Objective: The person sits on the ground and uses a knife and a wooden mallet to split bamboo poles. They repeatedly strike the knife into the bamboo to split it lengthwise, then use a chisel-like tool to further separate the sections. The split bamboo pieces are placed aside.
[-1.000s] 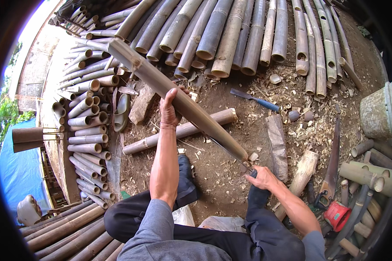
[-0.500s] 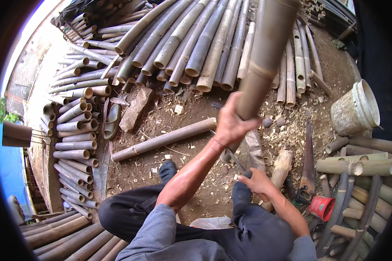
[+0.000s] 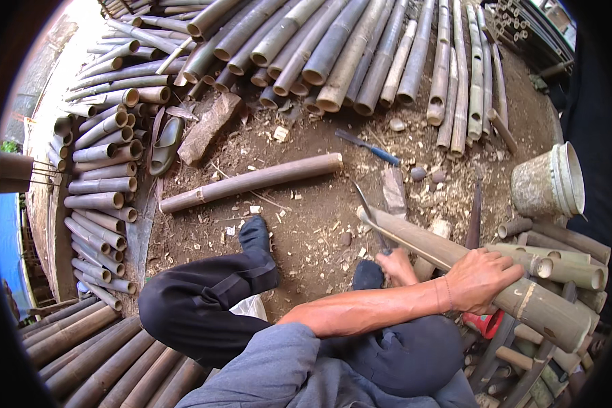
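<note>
A thick bamboo length slants across my right side, its tapered, cut end toward the middle and its round end toward the lower right. My left hand reaches across my body and is closed over the top of it. My right hand sits below the tapered end, partly hidden by the bamboo. It is closed on the dark handle of a knife, whose curved blade rises beside the bamboo's tip. Beyond lies another bamboo length on the dirt floor, with a blue-handled chisel-like tool nearby.
Stacked bamboo fills the far side, with more bamboo at the left. A wooden block and a sandal lie near. On the right are a dirty white bucket, a saw and a red container. Chips litter the floor.
The bamboo has swung from standing up and away to lying across my right side. My left hand has moved right with it. The blue-handled tool now shows fully.
</note>
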{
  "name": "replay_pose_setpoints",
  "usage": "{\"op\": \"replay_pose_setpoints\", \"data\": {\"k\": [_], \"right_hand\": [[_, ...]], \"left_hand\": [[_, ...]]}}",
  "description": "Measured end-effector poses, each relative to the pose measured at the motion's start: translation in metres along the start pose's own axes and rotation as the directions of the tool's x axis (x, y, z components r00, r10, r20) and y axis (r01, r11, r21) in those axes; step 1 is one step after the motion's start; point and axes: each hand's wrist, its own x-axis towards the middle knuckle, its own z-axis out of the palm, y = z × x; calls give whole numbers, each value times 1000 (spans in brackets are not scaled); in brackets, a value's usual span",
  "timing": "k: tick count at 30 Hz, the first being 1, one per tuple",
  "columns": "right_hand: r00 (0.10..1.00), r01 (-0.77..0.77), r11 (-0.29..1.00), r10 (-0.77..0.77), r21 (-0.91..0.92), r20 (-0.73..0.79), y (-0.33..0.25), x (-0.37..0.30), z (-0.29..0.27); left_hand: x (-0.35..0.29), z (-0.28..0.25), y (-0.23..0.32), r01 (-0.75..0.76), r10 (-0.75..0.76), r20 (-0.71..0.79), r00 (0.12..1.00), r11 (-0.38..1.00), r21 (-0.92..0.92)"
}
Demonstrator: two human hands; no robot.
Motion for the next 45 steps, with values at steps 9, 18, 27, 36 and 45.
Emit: {"op": "replay_pose_setpoints", "data": {"k": [9, 18, 27, 36, 45], "right_hand": [[988, 80, 825, 7, 559, -152, -3, 8, 84], [984, 133, 981, -148, -139, -99, -20, 38, 20], [977, 137, 986, -150, -91, -151, -19, 54, 18], [986, 156, 970, -142, -187, 84, 11, 19, 13], [951, 166, 986, -162, -6, -263, 169, -136, -59]], "left_hand": [[26, -38, -23, 90, -18, -484, 875, 988, 127], [5, -12, -35, 160, -58, -403, 913, 961, 226], [8, -27, -24, 58, -59, -28, 998, 998, -31], [23, -44, -47, 130, -102, -225, 969, 985, 115], [-19, -116, -155, 429, -660, 228, 716, 673, 603]]}}
